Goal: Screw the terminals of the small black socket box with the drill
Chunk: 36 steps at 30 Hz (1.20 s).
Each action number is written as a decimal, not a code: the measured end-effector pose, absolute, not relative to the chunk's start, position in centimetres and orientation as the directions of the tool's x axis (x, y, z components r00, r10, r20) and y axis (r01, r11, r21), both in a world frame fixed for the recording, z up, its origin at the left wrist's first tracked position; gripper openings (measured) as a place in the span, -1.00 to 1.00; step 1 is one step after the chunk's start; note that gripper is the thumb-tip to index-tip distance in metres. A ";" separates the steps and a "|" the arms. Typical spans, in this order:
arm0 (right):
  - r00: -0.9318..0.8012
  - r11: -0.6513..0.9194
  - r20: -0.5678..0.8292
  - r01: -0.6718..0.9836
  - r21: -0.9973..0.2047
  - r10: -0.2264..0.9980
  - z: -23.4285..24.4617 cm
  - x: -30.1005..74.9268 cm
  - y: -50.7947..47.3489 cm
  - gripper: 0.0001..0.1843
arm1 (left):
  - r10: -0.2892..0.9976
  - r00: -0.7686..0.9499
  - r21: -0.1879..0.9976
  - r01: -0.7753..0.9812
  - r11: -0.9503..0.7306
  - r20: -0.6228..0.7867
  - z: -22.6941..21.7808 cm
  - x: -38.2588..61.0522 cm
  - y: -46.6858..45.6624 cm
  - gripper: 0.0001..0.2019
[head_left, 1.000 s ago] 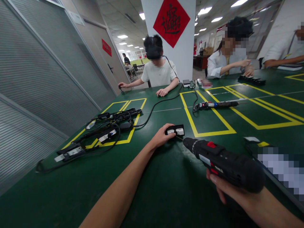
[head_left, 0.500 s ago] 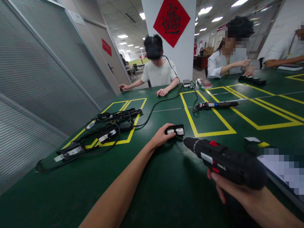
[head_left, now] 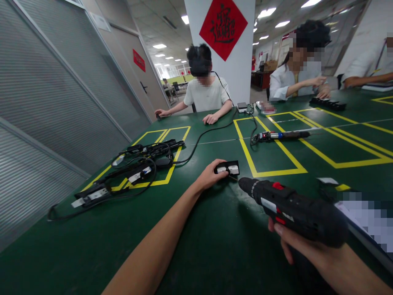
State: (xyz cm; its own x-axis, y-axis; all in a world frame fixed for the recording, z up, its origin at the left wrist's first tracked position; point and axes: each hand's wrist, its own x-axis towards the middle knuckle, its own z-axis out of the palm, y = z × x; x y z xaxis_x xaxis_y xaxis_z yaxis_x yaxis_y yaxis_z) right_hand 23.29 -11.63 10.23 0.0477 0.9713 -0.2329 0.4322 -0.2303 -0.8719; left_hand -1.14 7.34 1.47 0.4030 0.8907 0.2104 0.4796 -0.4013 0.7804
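My left hand grips the left end of a small black block with white labels, down at the green tabletop. Fingers and thumb close around it, and part of the block is hidden behind them. In my right hand is a black cordless drill with red buttons, its handle wrapped by my fingers. The drill points left, and its thin bit reaches close to the block's lower edge by my left thumb. Whether the bit touches the block I cannot tell.
Several black power adapters with cables lie on the left. An electric screwdriver rests across the yellow tape. A blurred pale item lies at right. Co-workers sit opposite, one in the middle, another further right.
The whole view has shifted very slightly to the right. Both hands, the block and the drill keep nearly the same positions relative to each other.
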 end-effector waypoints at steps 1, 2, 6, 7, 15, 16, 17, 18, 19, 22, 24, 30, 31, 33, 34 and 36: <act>0.037 -0.227 -0.234 0.424 -0.877 0.972 10.3 23.3 -11.6 -0.64 | 0.890 0.405 0.783 0.477 -0.400 0.208 1.5 -1.1 7.3 -0.57; 0.025 -0.224 -0.235 0.413 -0.883 0.972 10.2 23.3 -11.6 -0.63 | 0.891 0.405 0.784 0.476 -0.397 0.206 1.5 -1.1 7.3 -0.56; 0.018 -0.222 -0.234 0.393 -0.893 0.972 9.9 23.3 -11.6 -0.68 | 0.898 0.395 0.783 0.488 -0.386 0.196 1.5 -1.1 7.3 -0.56; 0.018 -0.228 -0.240 0.389 -0.892 0.971 9.7 23.3 -11.5 -0.69 | 0.899 0.392 0.782 0.491 -0.384 0.195 1.5 -1.1 7.3 -0.56; -0.045 -0.254 -0.297 0.405 -0.878 0.954 9.5 23.9 -11.5 -0.61 | 0.889 0.404 0.780 0.477 -0.405 0.215 1.3 -1.1 7.4 -0.56; -0.049 -0.253 -0.296 0.395 -0.883 0.954 9.4 23.9 -11.5 -0.61 | 0.889 0.404 0.779 0.476 -0.407 0.217 1.3 -1.1 7.4 -0.56; -0.053 -0.254 -0.295 0.381 -0.889 0.954 9.4 23.9 -11.4 -0.62 | 0.889 0.404 0.779 0.477 -0.407 0.218 1.3 -1.2 7.4 -0.56; -0.056 -0.257 -0.297 0.371 -0.892 0.953 9.2 24.0 -11.4 -0.63 | 0.889 0.403 0.779 0.477 -0.407 0.217 1.3 -1.2 7.4 -0.56; -0.059 -0.260 -0.301 0.367 -0.893 0.952 9.1 24.1 -11.4 -0.63 | 0.889 0.403 0.780 0.477 -0.405 0.216 1.3 -1.2 7.4 -0.56; -0.069 -0.269 -0.318 0.381 -0.884 0.946 8.7 24.2 -11.3 -0.61 | 0.893 0.400 0.782 0.480 -0.397 0.207 1.3 -1.1 7.3 -0.55; -0.060 -0.260 -0.307 0.397 -0.880 0.950 8.7 24.3 -11.4 -0.61 | 0.896 0.394 0.783 0.484 -0.391 0.204 1.3 -1.1 7.3 -0.55; -0.004 -0.250 -0.285 0.472 -0.846 0.958 8.9 23.9 -11.7 -0.51 | 0.898 0.394 0.785 0.486 -0.383 0.194 1.5 -1.1 7.4 -0.55; -0.013 -0.232 -0.272 0.484 -0.844 0.962 8.8 23.8 -11.7 -0.50 | 0.900 0.391 0.784 0.490 -0.382 0.195 1.5 -1.0 7.4 -0.55; -0.025 -0.206 -0.253 0.507 -0.837 0.967 8.4 23.9 -11.7 -0.48 | 0.899 0.390 0.780 0.493 -0.384 0.196 1.5 -1.0 7.3 -0.55; -0.023 -0.206 -0.253 0.513 -0.833 0.967 8.2 23.9 -11.7 -0.47 | 0.900 0.389 0.778 0.495 -0.386 0.199 1.5 -1.0 7.3 -0.56; -0.020 -0.223 -0.271 0.511 -0.830 0.962 8.0 24.0 -11.7 -0.46 | 0.900 0.388 0.777 0.497 -0.387 0.200 1.5 -1.0 7.3 -0.56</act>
State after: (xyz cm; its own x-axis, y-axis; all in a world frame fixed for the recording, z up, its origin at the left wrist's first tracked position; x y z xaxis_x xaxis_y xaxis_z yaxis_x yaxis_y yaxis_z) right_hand 23.99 -11.71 7.99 -0.0197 0.9625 -0.2707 0.5113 -0.2229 -0.8300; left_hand -1.05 7.29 1.52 0.3879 0.8998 0.1995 0.4974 -0.3866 0.7766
